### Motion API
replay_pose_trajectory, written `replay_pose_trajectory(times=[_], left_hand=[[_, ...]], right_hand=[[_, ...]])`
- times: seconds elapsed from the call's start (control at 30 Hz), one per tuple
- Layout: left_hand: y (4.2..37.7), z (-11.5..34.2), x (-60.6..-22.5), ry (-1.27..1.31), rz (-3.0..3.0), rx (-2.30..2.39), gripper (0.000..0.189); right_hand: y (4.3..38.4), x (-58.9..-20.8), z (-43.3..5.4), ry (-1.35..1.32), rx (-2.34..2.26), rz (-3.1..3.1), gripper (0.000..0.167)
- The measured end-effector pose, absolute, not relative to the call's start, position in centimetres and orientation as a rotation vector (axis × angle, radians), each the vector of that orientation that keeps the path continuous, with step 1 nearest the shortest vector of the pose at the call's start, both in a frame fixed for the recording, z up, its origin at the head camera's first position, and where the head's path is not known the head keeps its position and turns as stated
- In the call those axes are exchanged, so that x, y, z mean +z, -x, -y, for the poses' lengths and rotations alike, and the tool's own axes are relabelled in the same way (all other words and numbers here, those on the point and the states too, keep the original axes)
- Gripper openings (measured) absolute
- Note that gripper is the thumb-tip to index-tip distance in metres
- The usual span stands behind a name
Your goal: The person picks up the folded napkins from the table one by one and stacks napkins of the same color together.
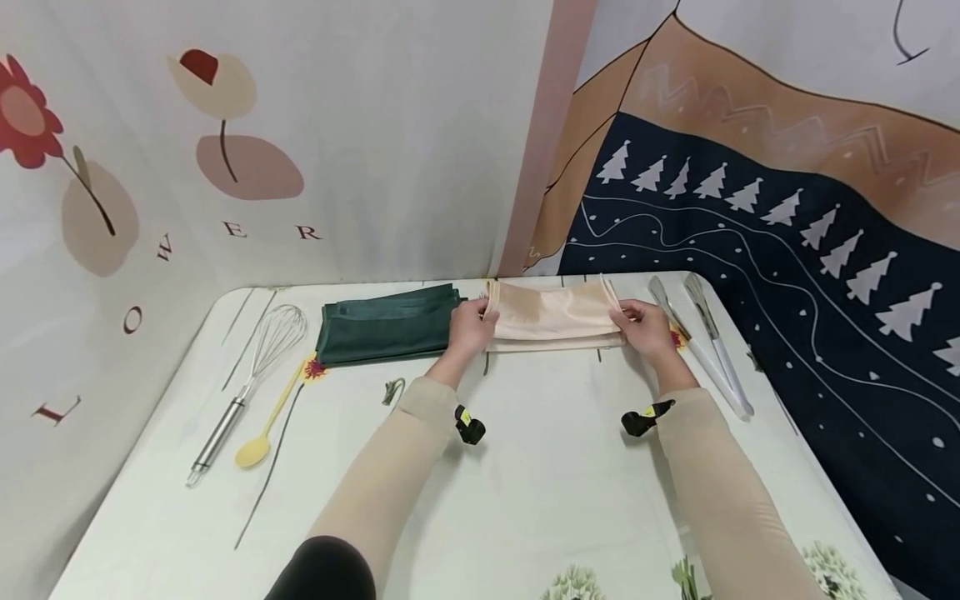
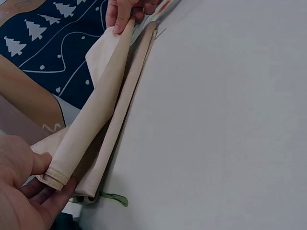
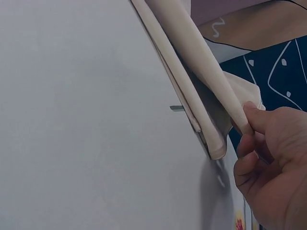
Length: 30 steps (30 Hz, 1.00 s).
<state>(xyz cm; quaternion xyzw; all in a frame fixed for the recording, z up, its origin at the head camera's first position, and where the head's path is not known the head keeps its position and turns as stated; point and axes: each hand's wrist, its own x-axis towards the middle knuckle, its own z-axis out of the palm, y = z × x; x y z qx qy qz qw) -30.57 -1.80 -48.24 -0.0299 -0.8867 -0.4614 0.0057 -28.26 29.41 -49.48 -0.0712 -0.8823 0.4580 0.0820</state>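
A cream, slightly shiny folded cloth (image 1: 555, 310) lies toward the far edge of the table, its upper layer lifted a little. My left hand (image 1: 471, 327) pinches that layer at its left end, thumb on top and fingers beneath, as the left wrist view shows on the cloth's rolled edge (image 2: 79, 148). At the other end my right hand (image 1: 647, 325) pinches the matching corner between thumb and curled fingers. In the right wrist view, the lower folds (image 3: 184, 91) hang below the held layer. A dark green folded cloth (image 1: 390, 325) lies directly left of my left hand.
On the left lie a metal whisk (image 1: 247, 375) and a yellow spoon (image 1: 258, 448). Two pairs of metal tongs with pale handles (image 1: 712, 362) rest at the right, close to my right hand. Printed curtains stand behind the white table (image 1: 555, 467).
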Motion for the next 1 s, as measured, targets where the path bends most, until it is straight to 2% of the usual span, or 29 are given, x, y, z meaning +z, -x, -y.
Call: replay_pose_trajectory(times=[0.2,0.4,0.57,0.77,1.0], left_hand=[[30.5,1.8,-48.0,0.098,2.798,-1.399,0.022],[30.5,2.0,-47.6,0.154,2.804,-1.286,0.018],[30.6,2.3,-47.6,0.118,2.788,-1.244,0.017],[30.1,2.9,-47.3,0.038,2.756,-1.284,0.025],[29.5,4.4,-46.8,0.018,2.677,-1.363,0.029]], right_hand=[[28.3,-49.8,-29.6,0.290,1.370,2.686,0.034],[28.1,-50.0,-29.8,0.358,1.339,2.713,0.035],[27.9,-50.3,-29.9,0.410,1.309,2.722,0.038],[27.5,-50.6,-29.8,0.513,1.348,2.687,0.041],[26.6,-50.6,-29.5,0.518,1.338,2.598,0.037]])
